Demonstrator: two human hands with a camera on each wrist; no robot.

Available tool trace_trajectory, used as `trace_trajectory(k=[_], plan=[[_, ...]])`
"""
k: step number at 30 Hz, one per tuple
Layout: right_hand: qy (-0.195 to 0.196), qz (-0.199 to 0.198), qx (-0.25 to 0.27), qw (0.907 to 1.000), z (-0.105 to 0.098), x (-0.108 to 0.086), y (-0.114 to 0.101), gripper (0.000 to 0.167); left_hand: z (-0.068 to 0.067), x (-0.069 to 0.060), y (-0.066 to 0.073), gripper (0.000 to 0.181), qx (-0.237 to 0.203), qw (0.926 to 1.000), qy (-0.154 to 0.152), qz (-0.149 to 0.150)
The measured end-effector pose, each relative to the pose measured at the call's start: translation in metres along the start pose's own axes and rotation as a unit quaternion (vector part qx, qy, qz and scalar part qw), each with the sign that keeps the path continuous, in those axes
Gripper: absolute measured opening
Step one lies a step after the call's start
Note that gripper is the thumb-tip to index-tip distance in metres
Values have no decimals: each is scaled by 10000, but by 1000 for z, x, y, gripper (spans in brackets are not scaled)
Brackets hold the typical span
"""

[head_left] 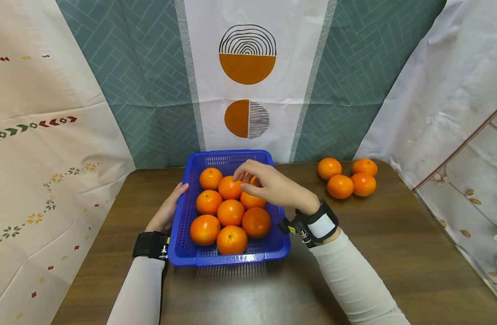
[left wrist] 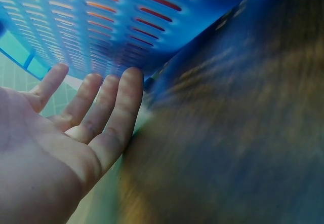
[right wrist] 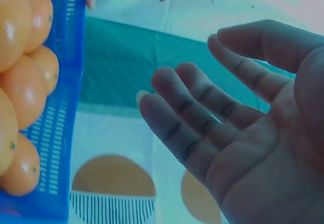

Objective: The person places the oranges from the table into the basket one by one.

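A blue slotted plastic basket (head_left: 232, 260) holds several oranges (head_left: 230, 212). My left hand (head_left: 165, 211) is at the basket's left side. In the left wrist view its fingers (left wrist: 121, 112) are extended, their tips against or very close to the slotted wall (left wrist: 124, 13); contact is hard to tell. Over the right part of the basket hovers my right hand (head_left: 274, 184), covering part of the oranges below. The right wrist view shows that hand (right wrist: 253, 127) with loosely bent fingers and a bare palm, apart from the oranges (right wrist: 23, 89).
Several more oranges (head_left: 340, 186) sit grouped at the back right of the brown wooden table (head_left: 394, 253). Patterned cloth (head_left: 151, 90) hangs behind the table, with further cloth on both sides. Each wrist wears a black strap (head_left: 323, 221).
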State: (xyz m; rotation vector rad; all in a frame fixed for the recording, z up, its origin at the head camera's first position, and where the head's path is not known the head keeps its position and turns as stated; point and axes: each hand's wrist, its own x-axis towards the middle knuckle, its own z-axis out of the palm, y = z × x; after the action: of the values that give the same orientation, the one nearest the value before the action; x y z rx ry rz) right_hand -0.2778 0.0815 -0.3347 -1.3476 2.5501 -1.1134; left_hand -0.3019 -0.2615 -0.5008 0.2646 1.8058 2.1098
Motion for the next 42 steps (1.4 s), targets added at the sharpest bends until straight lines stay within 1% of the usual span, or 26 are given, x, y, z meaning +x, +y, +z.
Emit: trace_trajectory(k=[3, 8, 13, 18, 23, 28, 33, 35, 37, 40, 42], plan=[[267, 36, 91, 9996, -7, -6, 3, 15, 0, 0, -1, 54, 9, 10000, -4, -40], [528, 58, 166, 9984, -15, -16, 10, 16, -1, 1, 0, 54, 15, 10000, -8, -24], [914, 278, 44, 9954, -20, -26, 23, 17, 1, 1, -2, 54, -30, 10000, -33, 9], [1365, 478, 17, 9895, -25, -34, 37, 15, 2, 0, -5, 56, 107, 9999, -25, -44], [1761, 593, 18, 9826, -28, -44, 47, 16, 2, -1, -4, 57, 216, 9997, 97, -33], [2099, 720, -58, 9751, -32, -53, 59, 17, 2, -1, -1, 57, 114, 9999, 99, -31], [2302, 824, -147, 9695, -41, -64, 69, 17, 3, 2, -1, 54, 52, 10000, 70, 4], [2407, 973, -261, 9654, -47, -71, 73, 18, 2, 2, -2, 53, 63, 9999, 78, 11], [2496, 1216, -457, 9596, -55, -80, 79, 20, 2, 2, -2, 53, 50, 10000, 68, 14], [2572, 1731, -747, 9478, -67, -98, 88, 25, 0, 2, -3, 52, 30, 10000, 12, 41], [2541, 2100, -882, 9400, -74, -111, 94, 28, -1, 2, -4, 53, 48, 10000, -10, 62]])
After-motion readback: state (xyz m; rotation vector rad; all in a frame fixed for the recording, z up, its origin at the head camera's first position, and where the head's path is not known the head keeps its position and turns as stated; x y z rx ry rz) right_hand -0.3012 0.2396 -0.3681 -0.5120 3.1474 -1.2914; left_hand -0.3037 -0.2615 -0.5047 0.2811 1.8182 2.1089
